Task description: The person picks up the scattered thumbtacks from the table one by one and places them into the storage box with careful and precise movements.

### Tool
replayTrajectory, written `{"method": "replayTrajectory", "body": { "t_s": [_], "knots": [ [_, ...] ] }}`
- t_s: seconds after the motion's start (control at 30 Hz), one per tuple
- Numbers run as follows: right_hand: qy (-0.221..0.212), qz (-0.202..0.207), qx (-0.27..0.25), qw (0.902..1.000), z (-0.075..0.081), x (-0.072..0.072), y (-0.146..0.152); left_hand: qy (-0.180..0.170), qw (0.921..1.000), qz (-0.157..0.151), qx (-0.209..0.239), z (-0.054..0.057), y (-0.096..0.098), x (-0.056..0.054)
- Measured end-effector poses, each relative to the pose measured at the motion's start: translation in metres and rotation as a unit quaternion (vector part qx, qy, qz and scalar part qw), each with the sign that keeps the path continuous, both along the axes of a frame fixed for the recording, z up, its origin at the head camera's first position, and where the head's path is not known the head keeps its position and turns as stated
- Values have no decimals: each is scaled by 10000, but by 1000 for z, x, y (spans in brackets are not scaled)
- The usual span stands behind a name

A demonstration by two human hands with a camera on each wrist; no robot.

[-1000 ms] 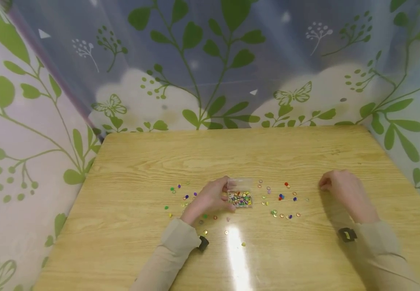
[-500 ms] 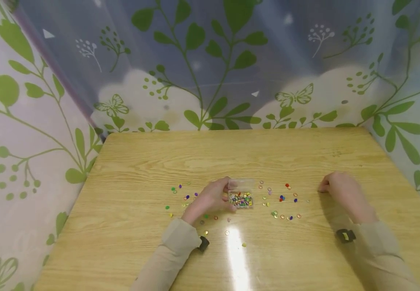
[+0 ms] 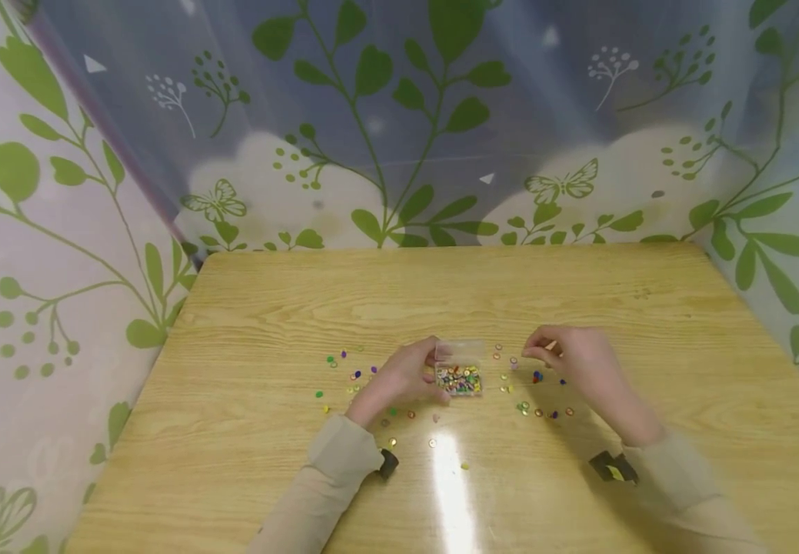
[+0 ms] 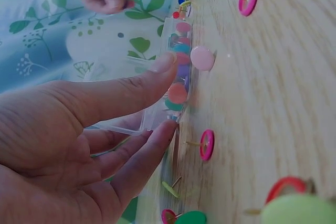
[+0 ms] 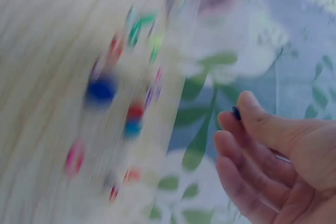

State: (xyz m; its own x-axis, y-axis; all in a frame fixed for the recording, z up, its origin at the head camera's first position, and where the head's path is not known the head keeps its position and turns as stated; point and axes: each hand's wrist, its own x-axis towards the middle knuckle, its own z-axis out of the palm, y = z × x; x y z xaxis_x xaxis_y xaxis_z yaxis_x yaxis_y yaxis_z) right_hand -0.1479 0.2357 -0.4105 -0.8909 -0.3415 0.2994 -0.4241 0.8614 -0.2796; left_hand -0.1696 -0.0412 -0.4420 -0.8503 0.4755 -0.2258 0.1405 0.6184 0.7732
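My left hand point(image 3: 402, 377) holds a small clear plastic box point(image 3: 468, 352) on the table, its hinged lid tipped back. Many colored thumbtacks point(image 3: 460, 378) fill the box. In the left wrist view the thumb point(image 4: 142, 85) rests on the box's near wall, with the other fingers along its end and under the lid. My right hand point(image 3: 582, 362) is raised over the table, to the right of the box. Between its thumb and index finger it pinches a dark blue thumbtack point(image 5: 236, 113). The right wrist view is blurred by motion.
Loose thumbtacks lie scattered left of the box, such as a green one point(image 3: 319, 394), and right of it, such as a blue one point(image 3: 537, 375). A yellow one point(image 3: 464, 465) lies nearer the front. Patterned curtains border the wooden table point(image 3: 267, 492).
My right hand has lifted from the table at the right and moved left toward the box, carrying the pinched thumbtack. The left hand and box have stayed in place.
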Motion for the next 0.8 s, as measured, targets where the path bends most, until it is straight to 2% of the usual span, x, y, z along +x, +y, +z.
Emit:
{"method": "replayTrajectory", "body": {
  "t_s": [0.2,0.33,0.57,0.8],
  "knots": [
    [396,668,-442,9960,-2,2,-42,-7,10000,49,29,-2,-1,-3],
    [553,862,-505,9935,-7,3,-60,-16,10000,19,53,-3,-1,-4],
    [359,730,-356,9961,-12,9,-66,-81,9999,45,66,-4,-1,0],
    [579,421,-502,9962,-5,13,-38,-68,9999,138,53,-3,0,1]
  ]
}}
